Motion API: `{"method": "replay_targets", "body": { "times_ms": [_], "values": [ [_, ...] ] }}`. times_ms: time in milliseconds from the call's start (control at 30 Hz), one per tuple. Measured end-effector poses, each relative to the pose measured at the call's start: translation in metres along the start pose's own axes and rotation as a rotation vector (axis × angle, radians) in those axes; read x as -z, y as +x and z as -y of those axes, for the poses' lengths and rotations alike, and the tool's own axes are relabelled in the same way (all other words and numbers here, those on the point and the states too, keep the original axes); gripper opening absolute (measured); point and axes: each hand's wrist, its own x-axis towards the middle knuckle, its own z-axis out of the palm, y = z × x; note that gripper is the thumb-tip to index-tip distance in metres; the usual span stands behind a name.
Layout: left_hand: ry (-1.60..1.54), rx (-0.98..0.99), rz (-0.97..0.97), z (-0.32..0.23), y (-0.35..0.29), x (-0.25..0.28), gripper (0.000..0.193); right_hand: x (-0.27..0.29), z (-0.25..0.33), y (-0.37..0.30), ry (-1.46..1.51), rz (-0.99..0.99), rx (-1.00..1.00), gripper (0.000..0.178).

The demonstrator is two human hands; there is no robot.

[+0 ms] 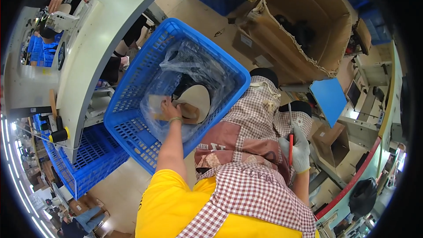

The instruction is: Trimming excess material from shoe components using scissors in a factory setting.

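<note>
Pale oval piece (197,100) lies inside the blue basket (243,76), ringed by a clear plastic bag (194,64), just right of the left hand's (169,110) fingers; its long axis seems to run away from the wearer, far end leaning right; tan piece (190,113) overlaps its near left part, dark material (183,84) shows behind; left hand, bare, reaches over the basket's near side and is plainly the nearer of the two; its fingers curl down at the edge of the pieces, but whether they are apart or pinching a layer, cannot tell; right hand (301,150), gloved, sits well apart, off to the right by the wearer's knee, fingers closed around a red-handled tool (291,147), thin metal end pointing away from the body; key relation, as judged: oval's left edge against left fingertips, sideways rather than ahead
</note>
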Motion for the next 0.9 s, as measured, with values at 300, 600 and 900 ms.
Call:
{"method": "replay_targets", "body": {
  "times_ms": [300, 600, 900],
  "values": [
    [-0.717, 0.115, -0.002, 0.005, 0.031, 0.076, 0.017, 0.01, 0.02, 0.001, 0.07, 0.142, 0.061, 0.053],
    [-0.882, -0.432, -0.2, -0.184, 0.079, 0.239, 0.01, 0.016, 0.048, 0.047, 0.439, -0.064, 0.322, 0.061],
    [-1.244, -0.791, 0.443, -0.323, 0.014, 0.197, 0.016, 0.052, 0.024, 0.015, 1.026, -0.276, 0.206, 0.053]
  ]
}}
